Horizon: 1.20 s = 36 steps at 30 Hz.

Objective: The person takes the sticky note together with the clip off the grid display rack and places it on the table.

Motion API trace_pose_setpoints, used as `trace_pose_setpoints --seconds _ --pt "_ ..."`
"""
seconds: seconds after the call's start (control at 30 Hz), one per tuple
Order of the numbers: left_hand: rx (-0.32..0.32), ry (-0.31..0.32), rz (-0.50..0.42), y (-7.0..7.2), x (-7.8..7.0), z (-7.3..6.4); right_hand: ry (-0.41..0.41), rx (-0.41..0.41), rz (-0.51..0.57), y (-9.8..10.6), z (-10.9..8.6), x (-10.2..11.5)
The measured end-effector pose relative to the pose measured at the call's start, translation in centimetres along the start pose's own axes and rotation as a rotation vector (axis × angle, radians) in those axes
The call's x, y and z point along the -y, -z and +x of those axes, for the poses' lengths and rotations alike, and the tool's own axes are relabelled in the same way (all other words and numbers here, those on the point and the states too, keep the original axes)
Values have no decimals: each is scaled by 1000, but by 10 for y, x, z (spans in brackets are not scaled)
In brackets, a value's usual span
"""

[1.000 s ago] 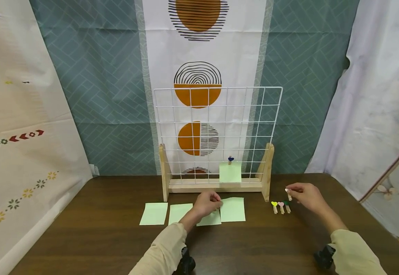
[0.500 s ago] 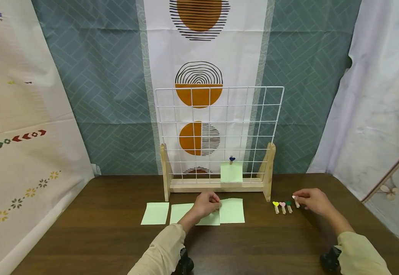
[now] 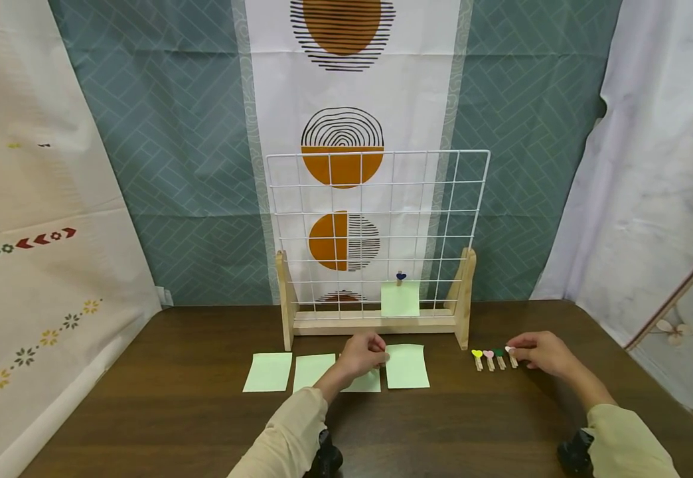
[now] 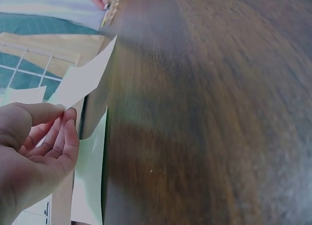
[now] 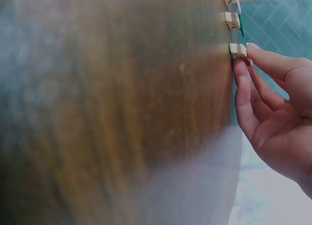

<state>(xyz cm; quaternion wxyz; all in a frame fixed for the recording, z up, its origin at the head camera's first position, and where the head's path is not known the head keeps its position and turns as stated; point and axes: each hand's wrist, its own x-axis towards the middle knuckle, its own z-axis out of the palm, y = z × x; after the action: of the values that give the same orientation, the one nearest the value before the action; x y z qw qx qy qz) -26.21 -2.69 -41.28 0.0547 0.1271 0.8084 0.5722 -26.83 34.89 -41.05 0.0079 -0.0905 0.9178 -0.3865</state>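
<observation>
My left hand [image 3: 361, 356] pinches the left edge of a pale green paper note [image 3: 407, 366], the rightmost in a row on the table. In the left wrist view this note [image 4: 87, 81] is lifted and tilted at thumb and fingertips. Under that hand lies a partly hidden note [image 3: 366, 382]; two more notes, one at the far left [image 3: 267, 372] and one beside it [image 3: 312, 370], continue the row. My right hand [image 3: 542, 352] pinches a small wooden clothespin [image 5: 238, 50] with a white heart, at the right end of a row with yellow, pink and dark green heart clothespins [image 3: 500, 360].
Behind the notes stands a white wire grid [image 3: 378, 214] in a wooden stand [image 3: 376, 327]. A dark blue heart clothespin [image 3: 401, 277] fastens another green note [image 3: 400, 301] to it. Patterned cloths hang at the back and both sides of the brown table [image 3: 203, 425].
My right hand has brought the white heart clothespin from above the row to its right end. The note in my left hand has shifted slightly right, apart from its neighbour.
</observation>
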Motion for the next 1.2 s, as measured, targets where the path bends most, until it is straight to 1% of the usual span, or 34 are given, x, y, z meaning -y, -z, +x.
trace_pose_setpoints --seconds 0.23,0.53,0.73,0.97,1.1,1.2 --pt "6 4 1 0 -2 0 -3 18 20 -2 0 1" --pt "5 -10 5 -1 -1 -1 -41 28 17 -1 0 2" --pt "0 -19 37 -1 0 1 -34 37 27 1 0 1" --pt "-16 -37 91 1 2 2 -62 23 39 2 -1 2" --pt "-22 -32 99 1 4 3 -61 23 33 2 -1 3" --pt "-29 -45 112 1 6 4 -58 25 28 2 -1 3"
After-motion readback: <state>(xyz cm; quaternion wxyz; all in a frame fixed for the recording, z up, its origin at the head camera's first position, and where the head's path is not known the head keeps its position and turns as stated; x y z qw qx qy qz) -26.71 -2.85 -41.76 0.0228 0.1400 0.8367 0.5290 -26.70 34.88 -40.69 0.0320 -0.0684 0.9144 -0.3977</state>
